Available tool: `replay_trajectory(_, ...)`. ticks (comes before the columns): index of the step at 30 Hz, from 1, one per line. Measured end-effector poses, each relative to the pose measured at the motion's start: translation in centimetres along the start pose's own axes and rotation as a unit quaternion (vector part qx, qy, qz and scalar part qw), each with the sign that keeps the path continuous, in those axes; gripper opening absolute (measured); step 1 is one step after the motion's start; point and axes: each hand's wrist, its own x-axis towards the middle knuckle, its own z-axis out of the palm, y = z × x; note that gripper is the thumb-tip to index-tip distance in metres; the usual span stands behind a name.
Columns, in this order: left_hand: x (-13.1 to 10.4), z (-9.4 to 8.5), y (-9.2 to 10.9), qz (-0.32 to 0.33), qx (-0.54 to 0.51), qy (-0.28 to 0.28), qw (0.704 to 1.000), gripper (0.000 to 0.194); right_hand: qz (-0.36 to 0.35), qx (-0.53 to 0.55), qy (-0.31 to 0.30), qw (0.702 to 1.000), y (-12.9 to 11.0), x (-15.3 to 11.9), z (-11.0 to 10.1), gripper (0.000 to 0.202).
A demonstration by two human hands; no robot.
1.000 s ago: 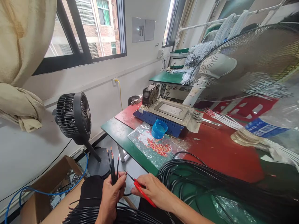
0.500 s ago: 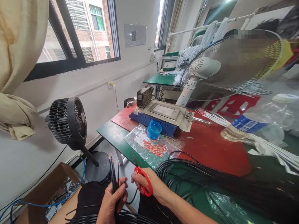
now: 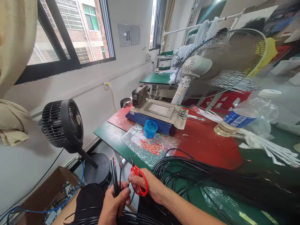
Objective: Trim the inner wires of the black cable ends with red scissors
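Observation:
Several black cables (image 3: 115,179) stand upright in my left hand (image 3: 114,201), which is closed round them low in the view. Their stripped ends show copper and reddish wires. Red-handled scissors (image 3: 135,170) rest in my right hand (image 3: 151,184), blades pointing up and away. The right thumb and forefinger pinch close to the left fingertips, at what looks like the end of one cable. Fingers partly hide that spot. More black cables (image 3: 140,218) lie across the lap beneath both hands.
A coil of black cable (image 3: 178,165) covers the table's near side. Beyond are a plastic bag (image 3: 131,140) with red and yellow scraps, a blue cup (image 3: 150,128), a blue-sided heating device (image 3: 150,122), and a bottle (image 3: 236,122). A dark fan (image 3: 67,122) stands left, a white fan (image 3: 197,65) behind.
My right hand has come closer to my left, and its fingertips now nearly meet the left ones. The view has turned slightly right. Both hands keep their hold.

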Motion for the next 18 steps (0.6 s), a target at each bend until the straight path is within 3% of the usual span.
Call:
replay_trajectory(11,-0.12,0.35,0.25,0.004,0.027,0.029,0.999,0.047,0.001,-0.01,0.002,1.0,-0.12,-0.09,0.25,0.043)
replay_trajectory(18,-0.09,0.57,0.02,-0.003,-0.022,-0.019,1.0,0.042,0.02,0.017,-0.017,1.0,0.12,-0.06,0.14,0.045)
